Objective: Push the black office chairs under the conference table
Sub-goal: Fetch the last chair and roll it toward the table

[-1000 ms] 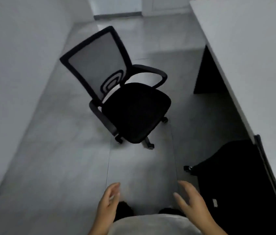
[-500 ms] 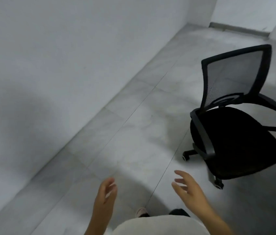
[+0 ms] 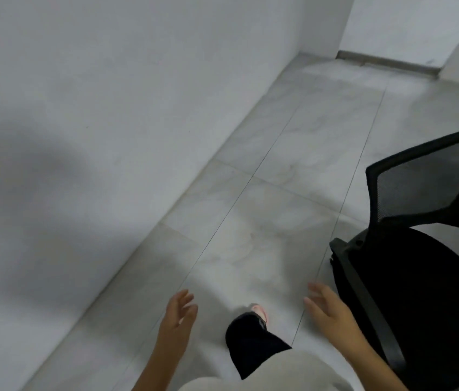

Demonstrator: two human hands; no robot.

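At right, the chair (image 3: 408, 283) lies beside my right hand (image 3: 328, 313); left hand (image 3: 177, 317) farther; both hands released, holding nothing.

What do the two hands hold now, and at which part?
Nothing is held. The left hand and the right hand are both open above the floor, and the right one is near the black office chair without gripping it.

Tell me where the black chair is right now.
The black chair stands at the right edge of the head view on the tiled floor, just beyond the right hand, which hovers open near its armrest without touching it.
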